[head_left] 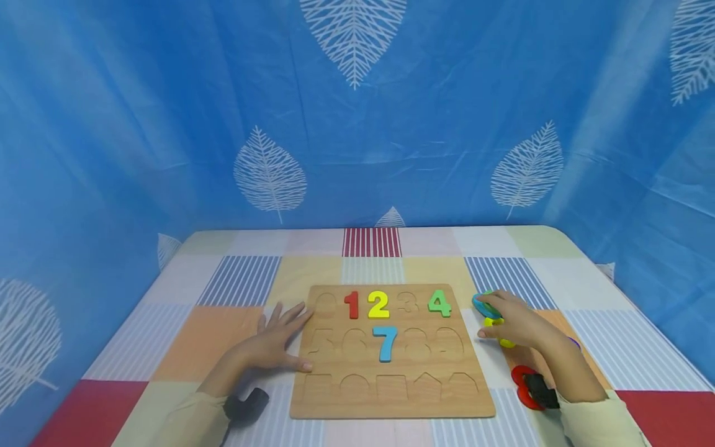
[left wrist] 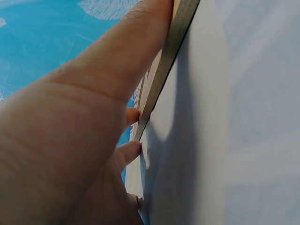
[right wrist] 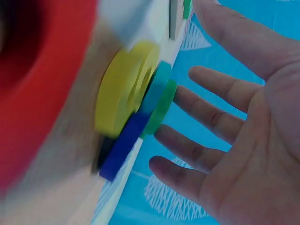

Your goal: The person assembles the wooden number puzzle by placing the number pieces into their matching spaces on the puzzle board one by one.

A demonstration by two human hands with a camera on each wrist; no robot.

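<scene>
A wooden number board (head_left: 346,397) lies on the table; a red 1 (head_left: 352,305), yellow 2 (head_left: 378,305), green 4 (head_left: 439,303) and blue 7 (head_left: 385,343) sit in it. My left hand (head_left: 275,343), fingers spread, rests at the board's left edge, thumb on its surface. To the right of the board my right hand (head_left: 516,321) is over loose pieces, fingers extended. In the right wrist view its fingertips are beside a green piece (right wrist: 161,108), with a light blue piece (right wrist: 156,86), yellow piece (right wrist: 124,89) and dark blue piece (right wrist: 123,147) close by.
A red piece (head_left: 523,386) lies near the right wrist, in front of the other loose pieces. The table bears a checked, striped cloth (head_left: 313,270). Behind it and at both sides hangs a blue curtain (head_left: 391,155) with white leaf prints.
</scene>
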